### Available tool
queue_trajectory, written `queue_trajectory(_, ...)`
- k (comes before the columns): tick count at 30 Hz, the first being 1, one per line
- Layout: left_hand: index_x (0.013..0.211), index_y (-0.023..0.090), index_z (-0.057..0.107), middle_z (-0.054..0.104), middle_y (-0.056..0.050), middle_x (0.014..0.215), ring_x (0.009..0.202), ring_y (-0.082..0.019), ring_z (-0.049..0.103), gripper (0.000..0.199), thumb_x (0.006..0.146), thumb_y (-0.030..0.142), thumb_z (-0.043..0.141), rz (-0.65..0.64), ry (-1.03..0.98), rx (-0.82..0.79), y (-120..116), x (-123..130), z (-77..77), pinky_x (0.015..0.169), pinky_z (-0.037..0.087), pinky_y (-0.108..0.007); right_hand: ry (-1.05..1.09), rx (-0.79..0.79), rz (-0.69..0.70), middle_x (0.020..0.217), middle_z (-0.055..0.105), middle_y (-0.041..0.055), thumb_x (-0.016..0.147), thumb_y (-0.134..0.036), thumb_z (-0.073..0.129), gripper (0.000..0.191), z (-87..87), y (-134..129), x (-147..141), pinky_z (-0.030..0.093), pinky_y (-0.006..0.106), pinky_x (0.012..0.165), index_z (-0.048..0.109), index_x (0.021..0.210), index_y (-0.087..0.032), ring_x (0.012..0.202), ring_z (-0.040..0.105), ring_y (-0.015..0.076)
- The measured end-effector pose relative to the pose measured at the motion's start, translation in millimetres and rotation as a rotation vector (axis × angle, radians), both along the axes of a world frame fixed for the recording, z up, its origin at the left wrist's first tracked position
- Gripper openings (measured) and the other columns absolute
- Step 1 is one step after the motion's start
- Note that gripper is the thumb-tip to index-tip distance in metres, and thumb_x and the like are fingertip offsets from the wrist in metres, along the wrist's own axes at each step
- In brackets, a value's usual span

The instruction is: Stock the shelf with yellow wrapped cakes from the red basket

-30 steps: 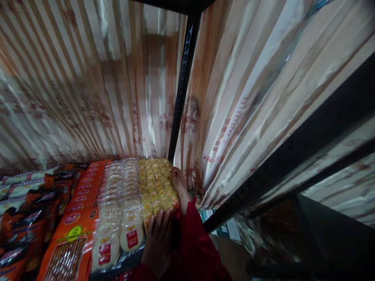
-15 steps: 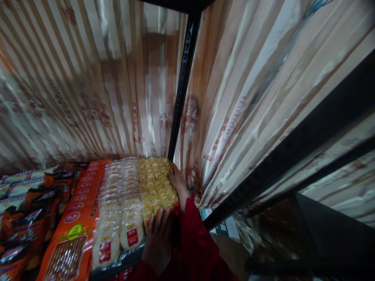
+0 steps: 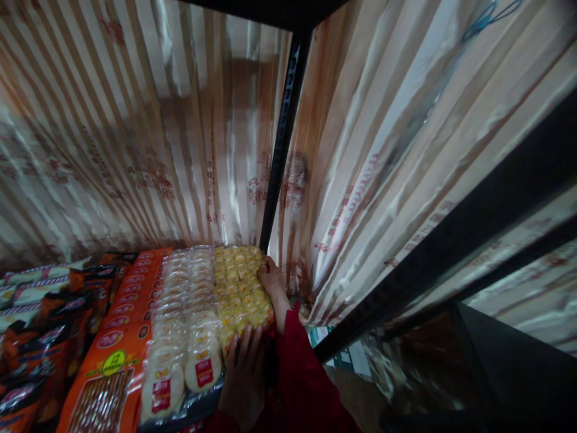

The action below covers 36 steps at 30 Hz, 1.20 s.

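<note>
A clear pack of small yellow wrapped snacks point(image 3: 241, 285) lies at the right end of the shelf display, against the upright post. My right hand point(image 3: 273, 284) is closed round its far right side, with the fingertips partly hidden. At the near edge of the same pack my left hand point(image 3: 246, 370) rests with straight fingers laid on the wrappers, and its thumb is hidden. Just left of the pack stand two rows of clear-wrapped round pale cakes point(image 3: 202, 355) with red labels, close to my left hand.
Orange snack packs point(image 3: 108, 355) and dark orange-and-black bags point(image 3: 54, 343) fill the shelf's left. A black metal post point(image 3: 282, 138) rises behind the yellow pack. Pleated printed sheeting point(image 3: 180, 138) hangs behind. A dark shelf beam point(image 3: 428, 240) slants across the right.
The view has shifted slightly, so the goods sit a little lower. Both hands stay on the yellow pack, with hardly any movement.
</note>
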<state>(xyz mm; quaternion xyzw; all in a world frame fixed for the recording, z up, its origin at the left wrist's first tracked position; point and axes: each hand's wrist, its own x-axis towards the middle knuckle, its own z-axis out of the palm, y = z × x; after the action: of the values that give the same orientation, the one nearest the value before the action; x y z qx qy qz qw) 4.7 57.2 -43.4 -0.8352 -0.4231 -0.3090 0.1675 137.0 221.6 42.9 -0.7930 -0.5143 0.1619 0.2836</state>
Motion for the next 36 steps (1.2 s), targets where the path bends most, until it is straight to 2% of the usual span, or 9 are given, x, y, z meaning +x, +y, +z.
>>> queue_trajectory(8, 0.129, 0.018, 0.053, 0.03, -0.003, 0.15, 0.136, -0.028, 0.023, 0.049, 0.082, 0.035, 0.052, 0.022, 0.005, -0.026, 0, 0, -0.3, 0.114, 0.007, -0.045, 0.026, 0.032, -0.047, 0.11, 0.067, 0.009, 0.09, -0.033, 0.036, 0.043, -5.2, 0, -2, 0.046, 0.03, 0.081, 0.053, 0.128, -0.021, 0.096, 0.064, 0.0215)
queue_trajectory(15, 0.127, 0.02, 0.054, 0.026, -0.003, 0.152, 0.136, -0.029, 0.023, 0.049, 0.08, 0.037, 0.055, 0.035, 0.055, -0.028, 0, -1, -0.9, 0.113, 0.009, -0.046, -0.072, 0.087, 0.135, 0.119, 0.064, 0.0076, 0.091, -0.03, 0.036, 0.042, -1.9, -5, 2, 0.044, 0.025, 0.085, 0.051, 0.13, -0.021, 0.103, 0.061, 0.0192)
queue_trajectory(20, 0.129, 0.02, 0.052, 0.026, -0.003, 0.151, 0.135, -0.029, 0.025, 0.05, 0.083, 0.038, 0.052, 0.051, 0.066, -0.055, 0, -1, 0.5, 0.113, 0.007, -0.047, -0.158, 0.02, 0.169, 0.109, 0.068, 0.0092, 0.093, -0.032, 0.036, 0.038, 7.3, -2, 5, 0.045, 0.026, 0.079, 0.059, 0.122, -0.022, 0.095, 0.065, 0.0205)
queue_trajectory(25, 0.131, 0.019, 0.05, 0.028, -0.002, 0.151, 0.135, -0.027, 0.024, 0.048, 0.086, 0.037, 0.048, 0.048, 0.039, -0.031, 0, 0, 6.0, 0.114, 0.004, -0.045, -0.002, 0.07, 0.118, 0.102, 0.07, 0.012, 0.088, -0.022, 0.042, 0.033, 11.1, 7, 16, 0.045, 0.022, 0.07, 0.066, 0.11, -0.016, 0.089, 0.066, 0.0192)
queue_trajectory(30, 0.13, 0.02, 0.052, 0.032, -0.001, 0.149, 0.137, -0.026, 0.021, 0.047, 0.086, 0.037, 0.048, 0.028, 0.019, -0.042, 0, 1, 9.2, 0.114, 0.003, -0.044, 0.09, 0.084, 0.121, 0.093, 0.072, 0.01, 0.077, -0.009, 0.046, 0.037, 3.2, 12, 25, 0.045, 0.019, 0.063, 0.068, 0.106, -0.014, 0.08, 0.066, 0.0167)
queue_trajectory(33, 0.132, 0.019, 0.05, 0.033, -0.002, 0.148, 0.137, -0.026, 0.02, 0.049, 0.085, 0.035, 0.049, 0.024, 0.023, -0.059, 0, 0, 8.3, 0.114, 0.002, -0.045, 0.118, 0.096, 0.146, 0.092, 0.073, 0.0099, 0.078, -0.012, 0.046, 0.037, -0.3, 12, 26, 0.044, 0.018, 0.059, 0.068, 0.106, -0.014, 0.076, 0.066, 0.0158)
queue_trajectory(36, 0.135, 0.018, 0.046, 0.031, -0.002, 0.149, 0.138, -0.026, 0.019, 0.053, 0.085, 0.035, 0.05, 0.023, 0.03, -0.065, 1, 0, 6.4, 0.114, 0.002, -0.045, 0.134, 0.101, 0.174, 0.086, 0.073, 0.0096, 0.078, -0.016, 0.048, 0.031, 1.4, 13, 26, 0.043, 0.018, 0.057, 0.072, 0.098, -0.015, 0.073, 0.066, 0.0157)
